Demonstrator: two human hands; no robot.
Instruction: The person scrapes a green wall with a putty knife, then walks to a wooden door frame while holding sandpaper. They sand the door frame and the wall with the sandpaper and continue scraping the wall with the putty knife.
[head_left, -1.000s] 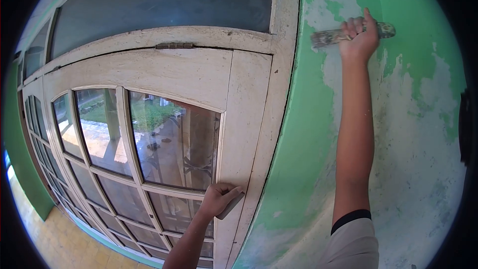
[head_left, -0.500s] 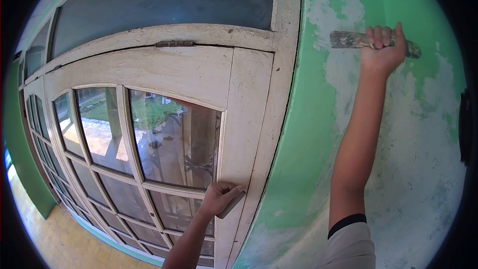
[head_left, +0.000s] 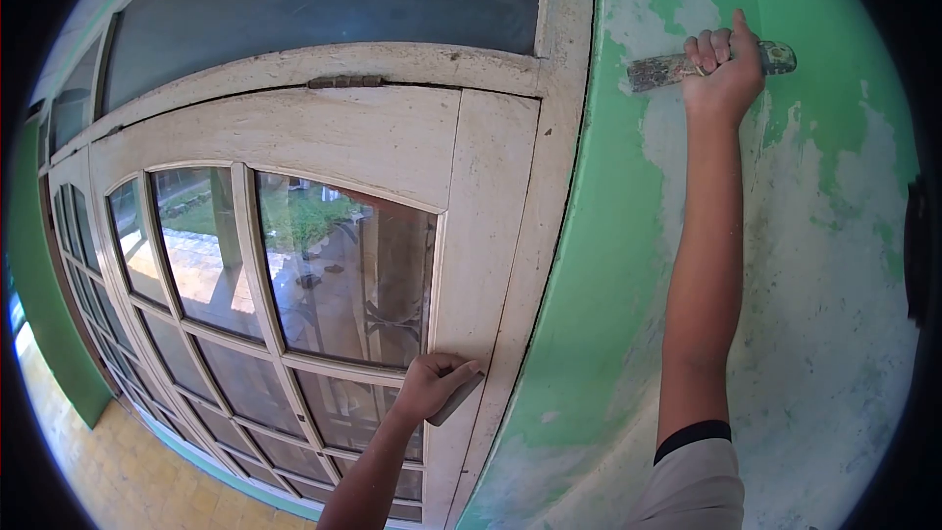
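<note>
My right hand (head_left: 724, 74) is closed around the handle of a paint-spattered scraper (head_left: 659, 72), raised high at the green wall (head_left: 613, 236). The flat end of the scraper points left, beside a patch where the paint is gone. Its rounded handle end sticks out on the right. Lower down, my left hand (head_left: 432, 385) is closed on a flat grey-brown piece (head_left: 455, 399) in front of the white door (head_left: 481, 236); its exact kind I cannot make out.
Bare grey patches (head_left: 814, 334) spread over the wall on the right. The door has glass panes (head_left: 334, 275) with reflections, and a hinge (head_left: 344, 82) along its top. A dark object (head_left: 915, 250) sits at the right edge. Yellow floor tiles (head_left: 128, 461) show at lower left.
My right hand has moved left and slightly upward with the scraper, which now tilts a little. My left hand has stayed almost in place.
</note>
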